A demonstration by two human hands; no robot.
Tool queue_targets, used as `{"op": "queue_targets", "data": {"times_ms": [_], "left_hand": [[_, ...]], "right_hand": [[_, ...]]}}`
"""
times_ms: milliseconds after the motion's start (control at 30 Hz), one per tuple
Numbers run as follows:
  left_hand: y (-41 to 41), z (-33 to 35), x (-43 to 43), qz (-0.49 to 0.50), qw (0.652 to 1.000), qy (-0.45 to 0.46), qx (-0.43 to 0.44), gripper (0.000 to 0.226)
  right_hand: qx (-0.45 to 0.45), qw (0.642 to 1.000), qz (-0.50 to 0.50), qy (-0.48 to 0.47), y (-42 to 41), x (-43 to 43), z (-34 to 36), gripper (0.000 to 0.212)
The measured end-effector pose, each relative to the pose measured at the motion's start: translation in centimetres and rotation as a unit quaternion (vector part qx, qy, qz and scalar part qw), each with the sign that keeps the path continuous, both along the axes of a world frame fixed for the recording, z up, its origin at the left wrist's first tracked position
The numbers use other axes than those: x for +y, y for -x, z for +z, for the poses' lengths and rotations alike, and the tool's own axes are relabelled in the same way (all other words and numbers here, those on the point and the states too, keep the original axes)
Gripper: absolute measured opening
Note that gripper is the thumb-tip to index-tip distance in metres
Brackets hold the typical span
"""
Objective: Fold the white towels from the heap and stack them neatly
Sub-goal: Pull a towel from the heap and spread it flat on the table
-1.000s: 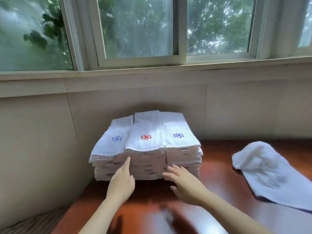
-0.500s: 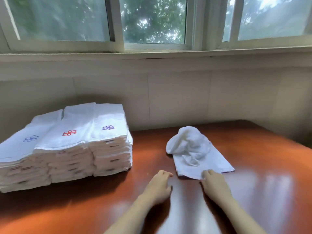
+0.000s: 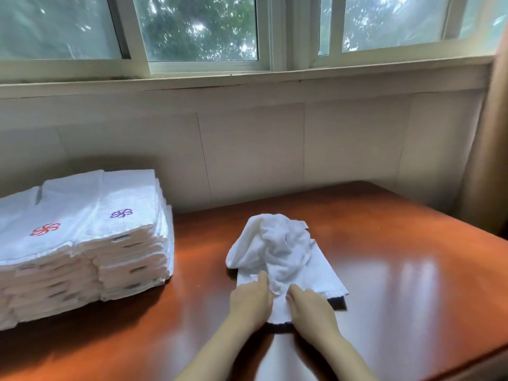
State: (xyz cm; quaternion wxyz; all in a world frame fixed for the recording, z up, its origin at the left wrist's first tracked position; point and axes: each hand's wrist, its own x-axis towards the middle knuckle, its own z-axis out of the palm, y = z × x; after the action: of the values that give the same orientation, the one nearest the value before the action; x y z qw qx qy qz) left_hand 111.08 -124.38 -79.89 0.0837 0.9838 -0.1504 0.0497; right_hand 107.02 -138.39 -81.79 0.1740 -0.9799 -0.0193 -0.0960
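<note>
While resting on the near hem of the crumpled towel (image 3: pixel 280 254), flanking it from both sides: left hand (image 3: pixel 251 301) at the near-left corner, right hand (image 3: pixel 312 309) at the near-right, with a narrow tongue of cloth between the two. Fingers on each side bent down onto the terry. Cannot tell whether pinching the hem or only pressing it, thumbs and fingertips being hidden under the knuckles. Nothing else in either hand. Just beyond the fingertips, bunched into a loose mound with the far end flopped over itself; only the near strip flat on the table (image 3: pixel 398 284). Probably gripped this way to find two corners and draw the cloth out flat before a first fold. Judged as the very start of this towel, no fold made yet. Well off to the left of the left hand, stack of folded towels (image 3: pixel 90 243): side-by-side columns, embroidered flower marks facing up, folded edges turned toward the grip. Presumably kept within a sideways reach for setting each finished piece straight on top. Next move likely calls for lifting or shaking the mound loose. Possible snag: a hem twisted inside the bunch.
</note>
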Motion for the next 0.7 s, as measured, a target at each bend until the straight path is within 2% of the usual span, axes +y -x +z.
{"op": "queue_targets", "data": {"times_ms": [100, 267, 333, 433, 533, 600, 633, 700], "left_hand": [[1.3, 0.1, 1.4, 0.002, 0.997, 0.050, 0.050, 0.043], [3.4, 0.3, 2.4, -0.005, 0.993, 0.057, 0.101, 0.030], [3.9, 0.5, 2.5, 0.001, 0.992, 0.076, 0.102, 0.013], [4.8, 0.6, 2.6, 0.032, 0.987, 0.104, 0.120, 0.024], [5.2, 0.7, 2.5, 0.071, 0.970, 0.188, 0.139, 0.024], [5.3, 1.3, 2.4, 0.072, 0.929, 0.323, 0.164, 0.031], [5.5, 1.9, 2.4, 0.067, 0.891, 0.409, 0.186, 0.033], [5.9, 3.4, 2.6, 0.054, 0.795, 0.566, 0.209, 0.024]], "right_hand": [[-0.014, 1.000, 0.002, 0.013, 1.9, 0.8, -0.1, 0.018], [-0.014, 1.000, 0.004, -0.027, 3.9, 1.2, -0.2, 0.022], [-0.005, 1.000, 0.007, -0.024, 4.3, 1.3, 0.2, 0.021], [0.007, 1.000, 0.007, 0.002, 4.7, 1.5, 0.8, 0.023], [0.023, 0.999, 0.016, 0.031, 5.4, 2.0, 1.2, 0.033], [0.057, 0.996, 0.007, 0.061, 6.0, 2.6, 1.1, 0.060], [0.072, 0.994, 0.000, 0.077, 6.3, 2.9, 1.0, 0.070], [0.086, 0.992, -0.013, 0.092, 6.4, 3.4, 0.7, 0.075]]}}
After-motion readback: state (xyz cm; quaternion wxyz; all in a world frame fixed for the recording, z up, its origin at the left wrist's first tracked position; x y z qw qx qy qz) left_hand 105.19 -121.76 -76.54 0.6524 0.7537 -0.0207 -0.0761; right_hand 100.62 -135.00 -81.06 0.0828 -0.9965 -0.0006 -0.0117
